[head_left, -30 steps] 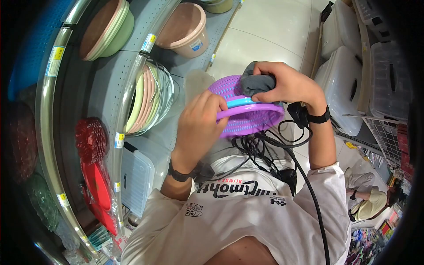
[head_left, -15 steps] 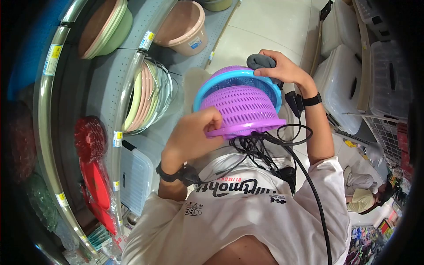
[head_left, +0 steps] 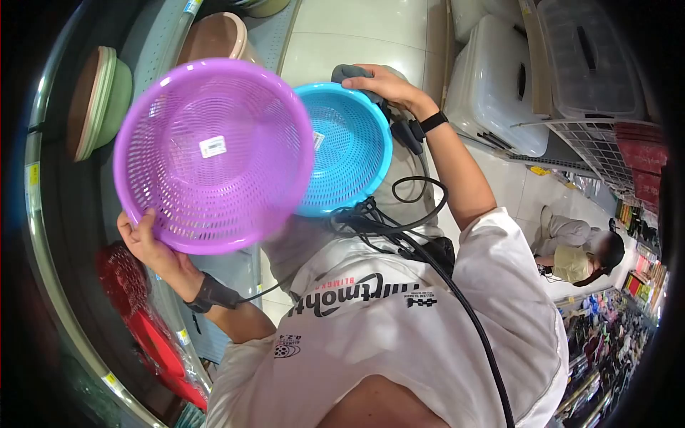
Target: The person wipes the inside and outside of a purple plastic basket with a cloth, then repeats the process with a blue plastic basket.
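Note:
My left hand (head_left: pixel 158 250) grips the lower left rim of a round purple plastic colander (head_left: pixel 214 114), thumb over the edge. The colander's open side faces me, and a white label sticks to its bottom. Beside it, partly behind, is a smaller-looking blue colander (head_left: pixel 349 157), also with a label inside. My right hand (head_left: pixel 382 84) is closed at the blue colander's upper rim. A dark grey, soft-looking thing (head_left: pixel 349 73) sits at those fingers; I cannot make out what it is.
Shelves on my left hold stacked basins (head_left: pixel 107 107), a pink bucket (head_left: pixel 214 39) and red wrapped goods (head_left: pixel 153 335). Clear storage boxes (head_left: pixel 499 78) line the right. Black cables (head_left: pixel 471 307) hang across my front. A person (head_left: pixel 578 253) crouches farther right.
My left hand has swung the purple colander left and turned it from rim-down to facing me, apart from the blue one. The blue colander has tilted open toward me and shifted left.

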Demonstrator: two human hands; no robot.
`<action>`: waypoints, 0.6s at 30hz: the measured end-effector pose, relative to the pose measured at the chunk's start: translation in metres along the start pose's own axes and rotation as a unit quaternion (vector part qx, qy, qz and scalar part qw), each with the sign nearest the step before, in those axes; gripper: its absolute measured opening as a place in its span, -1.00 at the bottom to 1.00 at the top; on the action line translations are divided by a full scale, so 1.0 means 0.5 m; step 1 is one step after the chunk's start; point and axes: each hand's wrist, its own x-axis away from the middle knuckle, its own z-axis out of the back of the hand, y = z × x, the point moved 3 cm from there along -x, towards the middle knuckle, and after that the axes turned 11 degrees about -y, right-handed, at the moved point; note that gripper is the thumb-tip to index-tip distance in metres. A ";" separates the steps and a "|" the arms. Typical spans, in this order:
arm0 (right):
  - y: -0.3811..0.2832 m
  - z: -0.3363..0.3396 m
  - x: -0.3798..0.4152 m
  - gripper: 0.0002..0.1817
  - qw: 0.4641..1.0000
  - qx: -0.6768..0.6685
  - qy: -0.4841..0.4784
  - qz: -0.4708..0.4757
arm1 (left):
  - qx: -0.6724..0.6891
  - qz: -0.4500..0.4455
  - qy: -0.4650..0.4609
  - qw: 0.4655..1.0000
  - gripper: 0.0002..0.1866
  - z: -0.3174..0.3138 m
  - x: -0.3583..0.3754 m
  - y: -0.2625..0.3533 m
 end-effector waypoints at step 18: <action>0.050 0.016 -0.007 -0.46 0.996 -0.092 0.007 0.010 | 0.172 -0.116 0.289 0.935 -0.77 0.108 -0.018 -0.086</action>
